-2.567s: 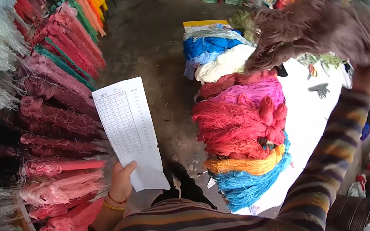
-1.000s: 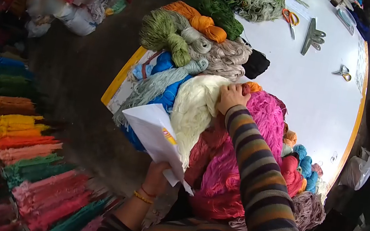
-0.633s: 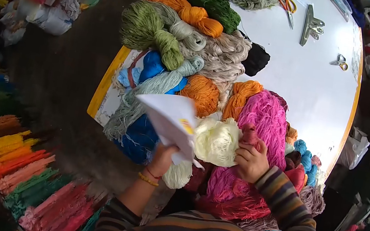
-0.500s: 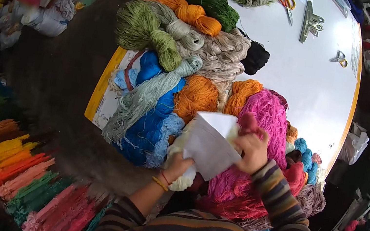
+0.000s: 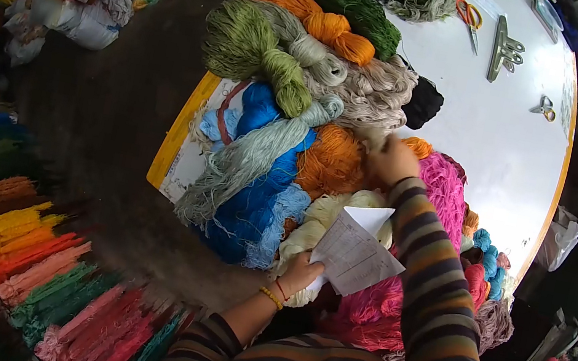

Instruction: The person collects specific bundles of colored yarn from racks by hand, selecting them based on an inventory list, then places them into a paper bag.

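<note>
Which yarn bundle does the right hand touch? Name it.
The orange bundle in the middle of the pile: the right hand rests at its upper right edge, unlike the orange one farther up the table.

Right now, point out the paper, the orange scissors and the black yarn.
paper (image 5: 357,254), head view, middle of the printed sheet
orange scissors (image 5: 471,15), head view, handles
black yarn (image 5: 423,102), head view, middle of the skein

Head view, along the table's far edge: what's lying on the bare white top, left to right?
Orange-handled scissors → metal clip → small scissors, all lying apart on the white table, beyond the yarn pile.
</note>
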`<state>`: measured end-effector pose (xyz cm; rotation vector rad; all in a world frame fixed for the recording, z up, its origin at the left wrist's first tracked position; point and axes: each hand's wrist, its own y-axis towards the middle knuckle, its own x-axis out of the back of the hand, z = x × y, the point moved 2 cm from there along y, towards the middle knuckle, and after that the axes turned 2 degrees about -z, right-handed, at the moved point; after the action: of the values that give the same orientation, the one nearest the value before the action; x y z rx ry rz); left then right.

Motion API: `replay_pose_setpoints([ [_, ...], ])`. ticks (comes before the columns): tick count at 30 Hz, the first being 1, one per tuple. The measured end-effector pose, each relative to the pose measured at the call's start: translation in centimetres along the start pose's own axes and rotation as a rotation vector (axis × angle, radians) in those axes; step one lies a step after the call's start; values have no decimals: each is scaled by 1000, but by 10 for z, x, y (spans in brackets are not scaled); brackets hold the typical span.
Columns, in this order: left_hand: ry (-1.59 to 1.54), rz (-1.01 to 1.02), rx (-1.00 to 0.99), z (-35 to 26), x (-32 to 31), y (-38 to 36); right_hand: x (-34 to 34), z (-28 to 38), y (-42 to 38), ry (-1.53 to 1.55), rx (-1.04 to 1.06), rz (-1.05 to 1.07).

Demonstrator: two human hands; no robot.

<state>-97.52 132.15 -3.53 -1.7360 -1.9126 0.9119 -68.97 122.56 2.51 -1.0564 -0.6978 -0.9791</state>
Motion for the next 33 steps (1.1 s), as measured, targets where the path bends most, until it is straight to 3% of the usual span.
replay_pose_setpoints([
  [3, 51, 23, 22, 1, -1, -1, 19, -26, 24, 236, 54, -279],
  [5, 61, 43, -74, -18, -3, -7, 20, -42, 31, 771, -199, -157],
  [7, 66, 34, -137, -13, -7, -6, 12, -51, 32, 1293, -303, -7],
  [10, 67, 49, -217, -13, -10, -14, -2, -57, 23, 1037, -189, -26],
  [12, 62, 76, -238, -18, -14, -22, -11, -64, 22, 1059, -192, -93],
  [15, -29, 61, -296, -23, -13, -35, -22, -70, 23, 1323, -165, 61],
  [17, 6, 79, -498, -15, -11, -39, -19, -61, 22, 1297, -275, 13],
  [20, 57, 78, -613, -22, -6, -51, -26, -59, 32, 1221, -299, -13],
  [22, 25, 108, -541, -27, -1, -59, -30, -61, 42, 1092, -310, -66],
  [26, 67, 140, -515, -24, 0, -62, -28, -55, 49, 339, -249, -353],
  [28, 80, 146, -500, -24, -1, -61, -34, -60, 54, 367, -290, -315],
  [31, -41, 100, -452, -16, -5, -61, -31, -56, 39, 587, -178, -294],
  [33, -75, 102, -372, -5, -5, -57, -46, -65, 39, 1076, -44, -249],
])
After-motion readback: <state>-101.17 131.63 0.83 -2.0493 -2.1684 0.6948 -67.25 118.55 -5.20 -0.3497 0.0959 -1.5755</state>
